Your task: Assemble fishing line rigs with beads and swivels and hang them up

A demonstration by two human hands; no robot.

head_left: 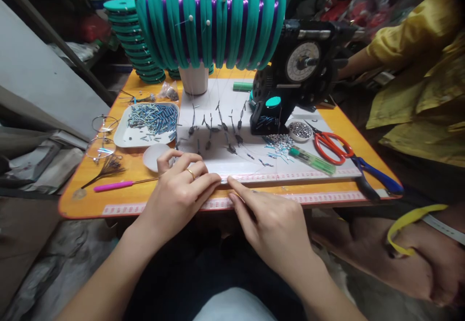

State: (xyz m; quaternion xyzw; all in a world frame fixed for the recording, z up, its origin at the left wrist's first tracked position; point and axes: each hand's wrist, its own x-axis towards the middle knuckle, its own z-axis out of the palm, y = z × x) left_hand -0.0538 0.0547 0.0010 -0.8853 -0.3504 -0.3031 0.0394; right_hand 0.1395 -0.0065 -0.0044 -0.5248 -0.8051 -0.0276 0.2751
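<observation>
On the left, saw two thin wire rings (103, 123) on the yellow table (80, 189), and nearer, a pink-handled hook (114, 186). Farther off, saw a tall stack of green spools (148, 61). Closer in, found a white tray (127, 139) with lots of little blue tubes (156, 120). Saw a small white dish (149, 158) just beside the left hand (179, 187). Saw that hand bent at the near edge of the white board (241, 166), pointer finger and thumb close together. Could not tell if pinching anything so tiny. On the far side, saw a long row of big green spools (189, 44) with shiny purple thread, and little dark bits (231, 149) on the board below. Saw the right hand (272, 214) with thumb and pointer a bit apart, the pointer touching the board's near edge, by a number tape (308, 175). Farther right, saw a black machine (279, 112), loose beads (280, 141), a green box (315, 161), red scissors (329, 147) and blue-handled pliers (379, 174). At the far right, spotted another person's yellow sleeve (410, 27).
</observation>
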